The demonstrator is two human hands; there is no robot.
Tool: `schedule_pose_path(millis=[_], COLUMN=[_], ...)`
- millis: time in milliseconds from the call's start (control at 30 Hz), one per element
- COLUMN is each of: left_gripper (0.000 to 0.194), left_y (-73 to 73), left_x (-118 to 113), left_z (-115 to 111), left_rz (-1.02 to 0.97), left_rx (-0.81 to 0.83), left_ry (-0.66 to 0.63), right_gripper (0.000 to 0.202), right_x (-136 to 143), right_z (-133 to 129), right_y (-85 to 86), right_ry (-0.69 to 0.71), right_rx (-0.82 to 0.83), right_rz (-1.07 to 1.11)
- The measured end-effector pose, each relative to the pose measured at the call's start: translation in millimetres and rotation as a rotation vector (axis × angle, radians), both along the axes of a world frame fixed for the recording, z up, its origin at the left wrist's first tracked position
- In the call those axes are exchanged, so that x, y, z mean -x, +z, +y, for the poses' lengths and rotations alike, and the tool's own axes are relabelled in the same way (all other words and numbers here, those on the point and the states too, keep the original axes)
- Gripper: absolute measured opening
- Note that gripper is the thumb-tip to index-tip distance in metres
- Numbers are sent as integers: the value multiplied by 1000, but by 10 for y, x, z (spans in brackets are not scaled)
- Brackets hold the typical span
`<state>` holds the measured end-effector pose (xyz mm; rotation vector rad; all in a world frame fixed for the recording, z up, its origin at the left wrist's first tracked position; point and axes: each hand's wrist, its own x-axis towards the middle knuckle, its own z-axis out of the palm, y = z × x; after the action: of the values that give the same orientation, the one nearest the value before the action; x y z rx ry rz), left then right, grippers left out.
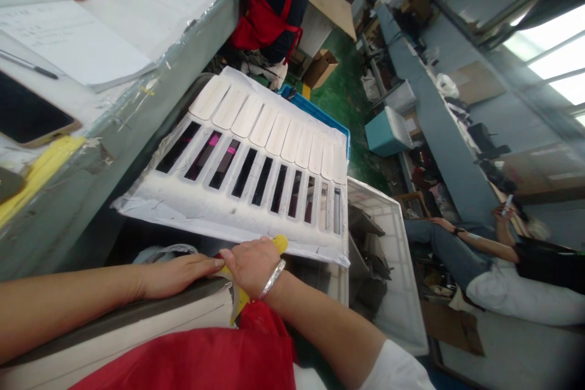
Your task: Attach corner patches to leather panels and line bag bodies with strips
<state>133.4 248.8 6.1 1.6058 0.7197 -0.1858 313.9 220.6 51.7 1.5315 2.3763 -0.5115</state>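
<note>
While the right hand (253, 265) curls round a yellow object (280, 244) at the near edge of the white slotted board (228, 213), the left hand (183, 273) lies beside it over a dark-topped stack (173, 324); whether it grips anything cannot be told. A white crate (402, 298) stands right of the board.

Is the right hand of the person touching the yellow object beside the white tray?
Touching. The head view shows the right hand closed over the yellow object, whose ends show past the hand.
</note>
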Motion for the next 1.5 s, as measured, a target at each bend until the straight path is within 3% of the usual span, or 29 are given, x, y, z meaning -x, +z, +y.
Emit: schedule_pose_path(millis=[333, 567, 867, 1100, 1300, 1500], left_gripper=[55, 54, 50, 54, 53, 54], left_y=[-188, 10, 257, 272, 275, 283], left_x=[96, 68, -63, -91, -157, -262], left_z=[-69, -25, -66, -90, -84, -138], left_rz=[-143, -176, -200, -192, -132, -35], left_rx=[-120, -123, 59, 84, 72, 35], left_ry=[-104, -264, -173, -144, -136, -136], right_gripper=[52, 53, 56, 58, 58, 61], right_x=[-9, 8, 6, -98, -130, -229], right_z=[-33, -94, -249, -217, -296, -356], right_y=[-7, 28, 66, 89, 114, 107], right_ry=[43, 49, -26, 103, 9, 5], right_rx=[31, 60, 66, 173, 148, 178], right_rz=[10, 17, -35, -48, -38, -23])
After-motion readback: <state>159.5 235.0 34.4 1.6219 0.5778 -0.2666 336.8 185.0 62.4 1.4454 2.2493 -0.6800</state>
